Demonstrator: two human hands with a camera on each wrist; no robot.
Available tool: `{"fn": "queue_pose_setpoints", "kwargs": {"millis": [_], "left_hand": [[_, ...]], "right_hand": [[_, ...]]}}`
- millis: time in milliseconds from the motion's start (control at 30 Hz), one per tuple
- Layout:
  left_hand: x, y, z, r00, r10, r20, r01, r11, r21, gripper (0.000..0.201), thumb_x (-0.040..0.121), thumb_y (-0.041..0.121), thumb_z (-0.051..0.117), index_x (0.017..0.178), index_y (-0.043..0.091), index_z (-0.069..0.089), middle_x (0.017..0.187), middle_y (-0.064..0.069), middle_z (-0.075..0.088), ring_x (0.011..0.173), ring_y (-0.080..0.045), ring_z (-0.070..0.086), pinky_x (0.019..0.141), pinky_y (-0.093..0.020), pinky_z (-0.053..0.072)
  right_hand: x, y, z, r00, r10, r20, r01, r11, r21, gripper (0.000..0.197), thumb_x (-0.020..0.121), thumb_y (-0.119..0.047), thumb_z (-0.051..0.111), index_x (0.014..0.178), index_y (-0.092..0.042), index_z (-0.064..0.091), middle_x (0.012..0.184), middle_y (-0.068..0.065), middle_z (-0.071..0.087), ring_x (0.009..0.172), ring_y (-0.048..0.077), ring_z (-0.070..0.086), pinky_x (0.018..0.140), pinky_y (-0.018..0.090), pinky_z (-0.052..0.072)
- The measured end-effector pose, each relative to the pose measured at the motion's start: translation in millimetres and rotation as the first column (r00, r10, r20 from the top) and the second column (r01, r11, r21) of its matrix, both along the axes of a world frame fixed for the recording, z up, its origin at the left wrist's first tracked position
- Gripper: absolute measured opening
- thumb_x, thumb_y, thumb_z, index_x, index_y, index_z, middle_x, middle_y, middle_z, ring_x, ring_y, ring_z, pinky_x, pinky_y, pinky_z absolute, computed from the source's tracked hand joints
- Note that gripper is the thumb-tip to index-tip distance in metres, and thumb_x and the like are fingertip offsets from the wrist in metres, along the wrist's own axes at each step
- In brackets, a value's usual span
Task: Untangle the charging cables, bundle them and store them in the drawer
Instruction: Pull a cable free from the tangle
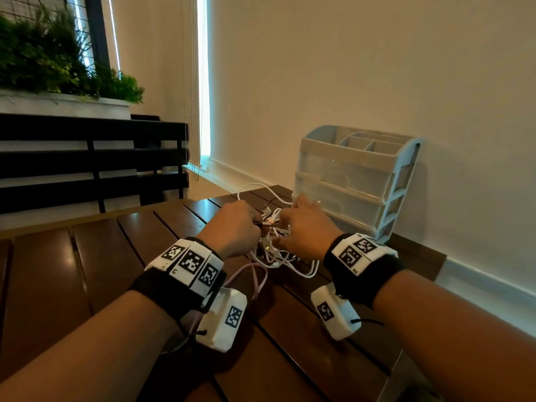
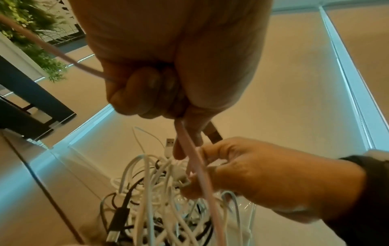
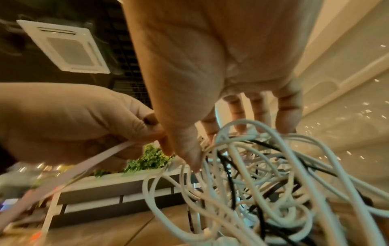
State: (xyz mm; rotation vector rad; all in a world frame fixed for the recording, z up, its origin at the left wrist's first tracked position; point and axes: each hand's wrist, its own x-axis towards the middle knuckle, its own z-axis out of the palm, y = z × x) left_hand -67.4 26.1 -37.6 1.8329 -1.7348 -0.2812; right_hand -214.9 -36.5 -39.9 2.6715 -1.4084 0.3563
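Observation:
A tangle of white and black charging cables [image 1: 278,252] [image 2: 155,191] [image 3: 263,174] lies on the wooden slat table [image 1: 87,271]. My left hand [image 1: 252,224] [image 2: 168,93] is curled in a fist around a pink flat cable [image 1: 258,285] [image 2: 202,174] [image 3: 84,166] at the tangle's left edge. A USB plug [image 2: 213,134] sticks out past its fingers. My right hand [image 1: 285,227] [image 2: 202,174] [image 3: 202,146] sits on top of the tangle, thumb and fingers pinching white strands. The drawer unit [image 1: 353,181] stands just behind, its drawers closed.
A black slatted bench [image 1: 92,161] and a planter of green plants [image 1: 58,68] are off the table's left. The wall runs close behind the drawer unit. Bare tabletop lies in front of and left of my hands. The table's right edge [image 1: 406,358] is near my right forearm.

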Motion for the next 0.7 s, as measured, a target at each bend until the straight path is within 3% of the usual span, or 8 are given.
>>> {"fn": "queue_pose_setpoints", "kwargs": {"millis": [100,200,267,333,433,567,633,700], "left_hand": [[3.3,4.0,5.1,1.0,0.021,0.02,-0.021,1.0,0.006,0.021,0.084,0.005,0.057,0.074,0.011,0.074,0.077,-0.007,0.067,0.079,-0.021,0.062,0.059,-0.027,0.045],[15.3,8.6,14.4,0.995,0.102,0.018,-0.102,0.995,-0.02,0.02,0.087,0.008,0.057,0.083,0.011,0.077,0.081,-0.006,0.067,0.081,-0.021,0.061,0.059,-0.027,0.045],[23.8,10.4,19.5,0.991,0.133,-0.005,-0.133,0.991,-0.024,0.018,0.088,0.011,0.06,0.083,0.013,0.077,0.085,-0.005,0.068,0.084,-0.02,0.06,0.061,-0.027,0.044],[26.2,10.6,22.7,0.99,0.138,-0.023,-0.138,0.99,-0.015,0.018,0.088,0.012,0.062,0.078,0.015,0.076,0.087,-0.005,0.069,0.084,-0.019,0.06,0.06,-0.025,0.042],[29.8,11.7,28.8,0.988,0.154,-0.025,-0.155,0.987,-0.037,0.021,0.089,0.014,0.062,0.072,0.017,0.074,0.081,-0.002,0.067,0.077,-0.015,0.058,0.055,-0.024,0.039],[38.4,16.5,35.5,0.989,0.15,-0.006,-0.15,0.988,-0.039,0.025,0.089,0.017,0.064,0.065,0.021,0.07,0.077,0.001,0.064,0.073,-0.009,0.054,0.053,-0.023,0.034],[32.5,17.5,34.4,0.994,0.111,0.018,-0.111,0.993,-0.036,0.025,0.089,0.017,0.064,0.065,0.023,0.069,0.081,0.0,0.066,0.076,-0.012,0.056,0.054,-0.023,0.035],[25.8,16.1,33.7,0.996,0.09,0.018,-0.089,0.995,-0.049,0.023,0.089,0.016,0.063,0.068,0.023,0.069,0.083,-0.001,0.067,0.077,-0.014,0.057,0.055,-0.023,0.036]], "right_hand": [[2.7,-3.6,5.1,0.992,0.02,0.128,-0.034,0.994,0.104,0.027,0.086,-0.04,0.064,0.081,-0.015,0.055,0.079,0.001,0.052,0.075,0.017,0.051,0.066,0.033,0.043],[-6.6,-16.0,16.1,0.932,-0.077,0.354,-0.035,0.953,0.299,0.031,0.083,-0.035,0.071,0.067,-0.015,0.053,0.068,0.001,0.054,0.066,0.016,0.052,0.061,0.032,0.044],[-17.2,-22.2,21.5,0.924,-0.113,0.365,0.011,0.963,0.269,0.037,0.082,-0.032,0.072,0.061,-0.015,0.046,0.064,0.003,0.05,0.066,0.019,0.051,0.06,0.03,0.039],[-24.6,-26.1,21.2,0.947,-0.101,0.306,0.072,0.992,0.106,0.042,0.083,-0.033,0.07,0.059,-0.016,0.04,0.06,0.001,0.043,0.063,0.019,0.045,0.056,0.03,0.032],[-26.8,-33.0,13.3,0.984,-0.085,0.155,0.094,0.994,-0.055,0.04,0.086,-0.032,0.066,0.061,-0.022,0.035,0.061,-0.005,0.04,0.068,0.02,0.047,0.056,0.028,0.029],[-26.8,-34.5,12.8,0.991,-0.13,-0.024,0.129,0.991,-0.029,0.044,0.088,-0.043,0.062,0.06,-0.022,0.036,0.063,-0.004,0.04,0.069,0.019,0.046,0.059,0.025,0.03],[-22.3,-27.0,19.4,0.985,-0.138,-0.108,0.134,0.99,-0.045,0.038,0.083,-0.048,0.066,0.07,-0.017,0.049,0.079,0.002,0.053,0.083,0.022,0.052,0.07,0.031,0.04],[-16.4,-14.1,27.6,0.998,-0.055,-0.001,0.055,0.991,-0.123,0.031,0.08,-0.042,0.07,0.093,-0.016,0.057,0.101,0.003,0.054,0.096,0.022,0.053,0.082,0.035,0.048]]}}
